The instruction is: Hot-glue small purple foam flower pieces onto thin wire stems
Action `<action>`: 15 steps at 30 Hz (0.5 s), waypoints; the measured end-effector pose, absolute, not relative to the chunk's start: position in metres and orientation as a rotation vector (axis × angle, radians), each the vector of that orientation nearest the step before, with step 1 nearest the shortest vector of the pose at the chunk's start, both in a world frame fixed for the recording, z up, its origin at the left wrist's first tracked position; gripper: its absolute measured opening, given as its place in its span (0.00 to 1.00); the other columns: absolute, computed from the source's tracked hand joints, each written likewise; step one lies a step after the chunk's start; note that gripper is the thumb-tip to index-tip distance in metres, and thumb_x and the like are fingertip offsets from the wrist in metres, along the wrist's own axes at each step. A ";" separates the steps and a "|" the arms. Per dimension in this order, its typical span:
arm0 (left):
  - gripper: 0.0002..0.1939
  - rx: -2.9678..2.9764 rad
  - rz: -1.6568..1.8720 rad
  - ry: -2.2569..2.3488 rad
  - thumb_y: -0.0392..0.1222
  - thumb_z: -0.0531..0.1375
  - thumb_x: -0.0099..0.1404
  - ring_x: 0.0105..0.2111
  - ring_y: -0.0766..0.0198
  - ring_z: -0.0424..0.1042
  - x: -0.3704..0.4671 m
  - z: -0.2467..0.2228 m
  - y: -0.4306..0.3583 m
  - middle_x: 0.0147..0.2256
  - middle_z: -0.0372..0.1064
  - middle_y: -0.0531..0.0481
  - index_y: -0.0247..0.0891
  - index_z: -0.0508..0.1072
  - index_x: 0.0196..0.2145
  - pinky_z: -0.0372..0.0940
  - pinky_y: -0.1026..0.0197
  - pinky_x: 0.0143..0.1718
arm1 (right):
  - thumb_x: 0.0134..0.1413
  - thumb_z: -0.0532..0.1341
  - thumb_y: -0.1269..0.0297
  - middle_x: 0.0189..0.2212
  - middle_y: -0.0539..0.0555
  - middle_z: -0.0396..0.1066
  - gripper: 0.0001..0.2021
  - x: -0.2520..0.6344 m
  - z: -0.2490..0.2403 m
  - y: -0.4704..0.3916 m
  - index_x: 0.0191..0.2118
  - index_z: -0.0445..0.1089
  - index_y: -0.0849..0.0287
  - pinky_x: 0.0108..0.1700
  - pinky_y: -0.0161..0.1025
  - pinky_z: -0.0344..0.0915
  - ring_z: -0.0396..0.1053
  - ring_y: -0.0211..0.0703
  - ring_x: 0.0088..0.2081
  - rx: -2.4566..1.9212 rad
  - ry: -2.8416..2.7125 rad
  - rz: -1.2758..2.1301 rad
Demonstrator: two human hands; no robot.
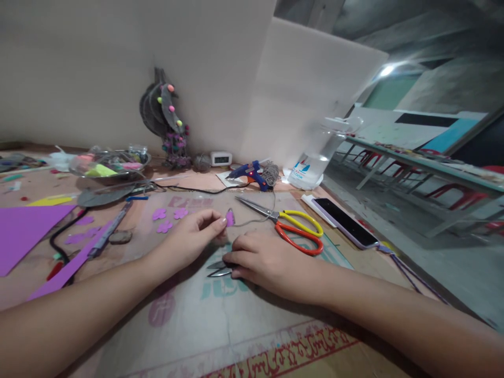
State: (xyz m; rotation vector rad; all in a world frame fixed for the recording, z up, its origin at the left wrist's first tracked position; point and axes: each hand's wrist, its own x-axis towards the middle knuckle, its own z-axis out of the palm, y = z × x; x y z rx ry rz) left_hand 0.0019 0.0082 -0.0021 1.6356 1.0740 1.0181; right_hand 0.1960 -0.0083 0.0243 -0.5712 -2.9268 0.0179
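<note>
My left hand (207, 226) is closed in a pinch, its fingertips at a small purple piece (230, 218) that seems to be gripped at its edge. Grey yarn (252, 222) trails from that piece to the right. Low over the mat, my right hand (268, 265) curls around small metal snips (218, 270); their blades point left and the grips are hidden under the fingers. Just beyond it lie large scissors with one yellow and one red handle (299, 244). Purple flower cutouts (164, 227) rest left of my left hand.
A blue glue gun (250, 173) with a lit red light stands behind, beside a grey yarn ball (270, 174). At right are a water jug (311, 160) and a phone (346, 223). Purple sheet (31, 231), a pen (112, 231) and a filled bowl (110, 165) occupy the left.
</note>
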 end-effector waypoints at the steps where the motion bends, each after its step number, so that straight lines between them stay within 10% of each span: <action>1: 0.12 1.636 1.012 1.063 0.46 0.54 0.63 0.27 0.67 0.64 0.001 -0.003 0.009 0.24 0.64 0.54 0.36 0.67 0.27 0.59 0.64 0.31 | 0.63 0.50 0.65 0.34 0.58 0.69 0.13 0.196 0.022 -0.008 0.42 0.70 0.64 0.37 0.39 0.60 0.63 0.42 0.34 -0.546 -2.933 -0.032; 15: 0.14 1.502 0.998 0.932 0.50 0.53 0.64 0.26 0.68 0.62 0.002 -0.006 0.008 0.24 0.62 0.55 0.37 0.65 0.28 0.58 0.64 0.29 | 0.61 0.52 0.59 0.33 0.56 0.69 0.11 0.210 0.018 0.012 0.44 0.65 0.59 0.38 0.42 0.59 0.64 0.45 0.35 -0.972 -2.339 0.097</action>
